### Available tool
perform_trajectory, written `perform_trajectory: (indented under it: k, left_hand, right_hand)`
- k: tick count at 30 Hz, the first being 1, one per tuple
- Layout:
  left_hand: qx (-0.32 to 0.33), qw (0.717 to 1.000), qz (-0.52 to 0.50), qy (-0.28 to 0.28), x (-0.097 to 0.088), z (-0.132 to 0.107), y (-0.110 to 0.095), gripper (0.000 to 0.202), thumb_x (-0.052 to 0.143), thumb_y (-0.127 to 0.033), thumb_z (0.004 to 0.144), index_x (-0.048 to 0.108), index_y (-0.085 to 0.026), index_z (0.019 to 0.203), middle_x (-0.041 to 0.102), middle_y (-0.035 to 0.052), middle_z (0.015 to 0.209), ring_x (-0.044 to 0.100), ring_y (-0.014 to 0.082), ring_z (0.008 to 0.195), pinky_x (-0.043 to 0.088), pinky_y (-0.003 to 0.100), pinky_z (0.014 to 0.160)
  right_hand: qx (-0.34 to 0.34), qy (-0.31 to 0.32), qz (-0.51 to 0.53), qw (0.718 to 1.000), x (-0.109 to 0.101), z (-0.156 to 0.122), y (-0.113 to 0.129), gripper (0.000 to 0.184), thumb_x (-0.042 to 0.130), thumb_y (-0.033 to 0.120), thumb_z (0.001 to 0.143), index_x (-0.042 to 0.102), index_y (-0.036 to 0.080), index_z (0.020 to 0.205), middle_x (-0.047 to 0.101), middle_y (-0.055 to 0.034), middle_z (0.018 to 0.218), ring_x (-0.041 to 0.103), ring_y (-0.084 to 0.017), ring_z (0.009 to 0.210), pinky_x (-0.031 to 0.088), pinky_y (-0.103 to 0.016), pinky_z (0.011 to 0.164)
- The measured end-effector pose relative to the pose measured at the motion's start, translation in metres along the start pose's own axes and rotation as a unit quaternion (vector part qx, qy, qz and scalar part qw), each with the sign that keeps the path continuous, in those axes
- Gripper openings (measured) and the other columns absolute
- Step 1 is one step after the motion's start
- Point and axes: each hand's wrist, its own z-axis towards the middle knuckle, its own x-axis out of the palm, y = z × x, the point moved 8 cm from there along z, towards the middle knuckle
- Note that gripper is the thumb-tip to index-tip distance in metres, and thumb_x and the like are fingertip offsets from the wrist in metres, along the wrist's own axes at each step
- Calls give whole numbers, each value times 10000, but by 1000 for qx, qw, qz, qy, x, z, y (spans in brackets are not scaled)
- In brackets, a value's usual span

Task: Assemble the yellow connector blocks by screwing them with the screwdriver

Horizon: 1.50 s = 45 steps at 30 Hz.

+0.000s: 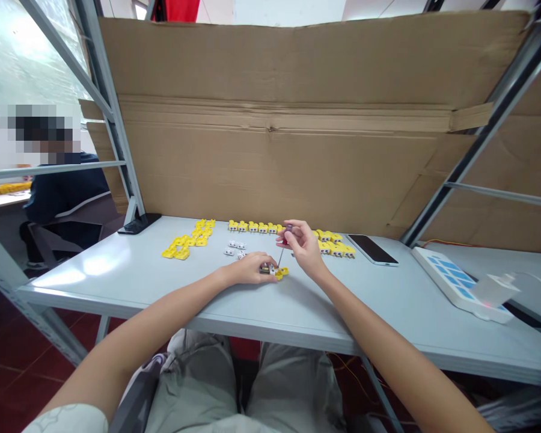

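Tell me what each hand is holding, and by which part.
The right hand pinches a small screwdriver by its dark handle; the left hand grips a yellow-and-white connector block by its left end.

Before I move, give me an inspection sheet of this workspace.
Surface: pale grey table.
Job's things: small screwdriver, tip down near a yellow part.
Clutter: row of yellow parts, white parts, phone.
Grippers: left hand holds the yellow part; right hand holds the screwdriver.
Cables: orange wire behind the phone; white cable beyond a blue-and-white pad.
Surroundings: cardboard sheet, metal shelf frame, seated co-worker to the left.
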Motion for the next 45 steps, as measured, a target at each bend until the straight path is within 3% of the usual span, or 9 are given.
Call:
perform_trajectory:
  k: [5,11,16,21,26,31,36,41,45]
  left_hand:
    - [1,1000,-2,0,0,0,0,324,654,-414,829,643,-164,1034,668,89,989,608,212,955,429,288,849]
    - [-7,1000,1,3,0,0,0,336,655,-415,828,626,-167,1053,665,88,999,607,213,948,429,296,859]
    - [-4,1000,4,3,0,0,0,330,661,-409,825,613,-174,1052,659,75,982,609,199,910,442,286,823]
    - [2,1000,4,-10,-1,-1,0,320,678,-392,815,622,-161,1030,664,69,957,613,187,882,446,273,800]
    - [3,1000,4,-9,-2,-1,-2,305,686,-368,811,633,-148,1014,677,74,960,620,187,881,446,265,791]
    - [0,1000,4,-14,-2,0,-1,314,691,-368,806,639,-142,1018,681,80,977,623,193,896,446,271,806]
    - [-12,1000,4,-9,-1,1,1,330,698,-374,798,647,-134,1020,683,82,949,620,186,853,447,262,765]
    - [-17,1000,3,-12,-1,1,4,340,695,-391,797,652,-144,1026,684,81,980,615,188,871,445,269,789]
    - [-11,1000,3,-9,0,0,2,336,693,-385,799,650,-140,1026,683,85,980,622,194,887,447,270,791]
  right_hand:
    - [-15,-29,-26,999,-5,1,4,341,723,427,726,577,275,994,470,57,701,602,-127,638,610,-330,641]
    - [0,-9,-8,1000,-5,2,3,333,617,505,803,560,257,1017,611,-18,881,634,-161,778,594,-360,701]
    - [-32,-53,-40,997,-12,3,6,347,730,465,713,539,243,900,508,27,750,588,-149,690,593,-331,591]
    - [-44,-18,-31,998,-5,2,8,349,638,493,798,490,222,960,596,-5,828,632,-146,716,586,-364,685]
    - [-61,-27,-78,995,-6,1,13,312,683,455,763,560,235,946,503,38,713,579,-135,667,602,-339,638]
    - [-52,10,-64,997,1,0,12,328,546,510,859,559,229,1028,612,-20,856,632,-142,733,592,-366,723]
    - [-56,-34,-73,995,-6,0,11,364,685,495,752,550,219,948,527,32,722,597,-137,655,599,-326,594]
    - [-56,-2,-60,997,0,0,9,331,567,508,846,527,223,1010,603,-13,840,636,-141,699,590,-359,680]
    - [-58,-33,-67,996,-6,1,10,318,664,463,782,532,234,958,509,36,722,583,-133,643,601,-333,593]
